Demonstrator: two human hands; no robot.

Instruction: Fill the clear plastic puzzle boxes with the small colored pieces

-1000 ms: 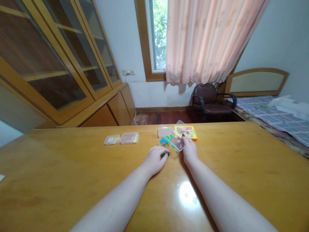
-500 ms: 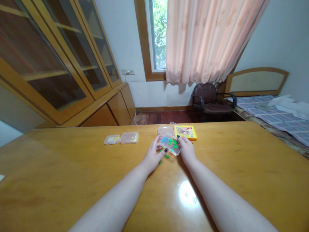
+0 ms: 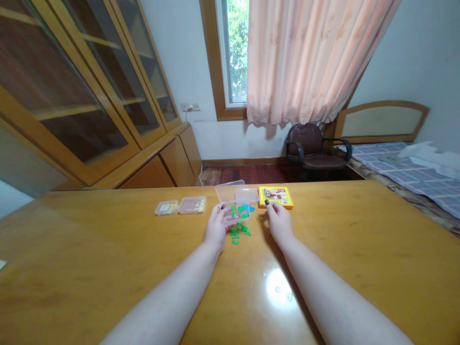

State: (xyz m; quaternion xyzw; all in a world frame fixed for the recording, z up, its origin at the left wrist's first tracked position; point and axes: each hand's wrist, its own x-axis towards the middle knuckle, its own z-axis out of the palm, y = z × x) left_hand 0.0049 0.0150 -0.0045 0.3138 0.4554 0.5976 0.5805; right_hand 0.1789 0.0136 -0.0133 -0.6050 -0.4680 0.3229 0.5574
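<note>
My left hand (image 3: 216, 229) grips a clear plastic box (image 3: 230, 221) by its left side, tilted above the table, with its lid (image 3: 230, 190) swung up at the back. Small green pieces (image 3: 241, 209) show inside the box. Blue pieces (image 3: 247, 209) appear at its right end; whether they lie in it or behind it I cannot tell. Below the box, several loose green pieces (image 3: 235, 235) lie on the wooden table (image 3: 151, 278). To the right, my right hand (image 3: 279, 221) is closed in a pinch, with a bit of green at its fingertips.
A yellow printed box (image 3: 276, 197) lies behind my right hand, beside a clear lidded case (image 3: 247, 195). Farther left are a clear box with pale pieces (image 3: 192, 205) and a smaller clear case (image 3: 166, 207). A brown armchair (image 3: 312, 146) stands beyond the table.
The clear box has moved left and its lid is now open. My right hand has let go of the box. More green pieces lie on the table beneath it.
</note>
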